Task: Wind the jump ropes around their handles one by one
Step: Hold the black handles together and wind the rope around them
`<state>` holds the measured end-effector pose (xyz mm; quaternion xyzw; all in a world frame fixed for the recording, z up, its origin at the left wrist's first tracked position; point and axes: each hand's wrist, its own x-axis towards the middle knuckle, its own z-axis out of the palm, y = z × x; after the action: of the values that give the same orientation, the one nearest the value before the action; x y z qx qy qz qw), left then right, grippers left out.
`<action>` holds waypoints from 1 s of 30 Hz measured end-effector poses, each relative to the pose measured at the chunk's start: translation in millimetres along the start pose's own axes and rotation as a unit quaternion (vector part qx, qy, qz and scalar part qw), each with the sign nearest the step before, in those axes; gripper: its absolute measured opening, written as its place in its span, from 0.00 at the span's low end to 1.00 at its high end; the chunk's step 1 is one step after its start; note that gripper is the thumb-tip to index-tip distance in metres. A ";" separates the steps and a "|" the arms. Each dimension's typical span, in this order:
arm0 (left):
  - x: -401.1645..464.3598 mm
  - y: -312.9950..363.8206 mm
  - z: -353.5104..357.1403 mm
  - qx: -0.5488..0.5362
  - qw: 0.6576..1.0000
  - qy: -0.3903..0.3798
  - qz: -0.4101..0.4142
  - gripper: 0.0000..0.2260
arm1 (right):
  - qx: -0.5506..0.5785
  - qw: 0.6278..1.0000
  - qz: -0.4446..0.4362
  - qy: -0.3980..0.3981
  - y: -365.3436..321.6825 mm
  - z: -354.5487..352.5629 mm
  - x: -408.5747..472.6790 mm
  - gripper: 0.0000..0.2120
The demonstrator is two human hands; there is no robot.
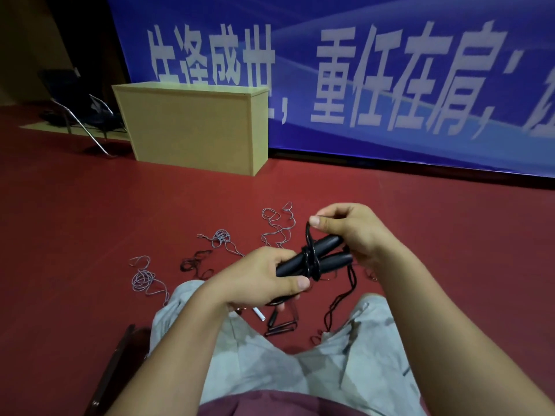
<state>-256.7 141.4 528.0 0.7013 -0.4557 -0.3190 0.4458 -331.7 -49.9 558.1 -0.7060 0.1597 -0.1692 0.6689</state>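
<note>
Two black jump-rope handles [327, 254] lie side by side in front of me, above my lap. My left hand [261, 280] grips their left ends. A few turns of black rope [310, 259] wrap their middle. My right hand [351, 229] pinches a loop of that rope just above the handles, thumb on top. The loose remainder of the black rope [339, 304] hangs down from the handles' right end to the floor.
On the red floor [90, 220] lie several loose ropes: grey ones [144, 277] [220, 237] [276, 226] and a dark one [195, 262]. More black handles [279, 322] and a white handle [259, 313] lie between my knees. A wooden box [195, 127] and a folding chair [81, 115] stand behind.
</note>
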 end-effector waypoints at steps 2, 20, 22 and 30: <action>-2.4 1.8 -3.1 -0.017 1.000 -0.009 0.013 0.07 | 0.038 0.998 0.037 -0.015 7.4 0.7 3.5 0.07; 15.4 -13.4 -13.2 -0.175 0.962 0.211 -0.012 0.05 | -0.203 0.978 -0.042 -0.029 57.3 28.4 -16.2 0.15; 17.3 -16.2 -12.7 -0.150 0.964 0.222 -0.007 0.05 | -0.233 0.970 -0.043 -0.049 55.7 30.8 -17.6 0.13; 33.6 -33.5 -22.2 -0.053 0.963 0.262 -0.024 0.03 | -0.274 0.961 -0.023 -0.002 61.1 26.2 -19.2 0.15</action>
<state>-213.1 124.1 504.8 0.7467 -0.2880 -0.1581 0.5783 -336.9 -21.2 495.4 -0.8664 0.1820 -0.1326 0.4457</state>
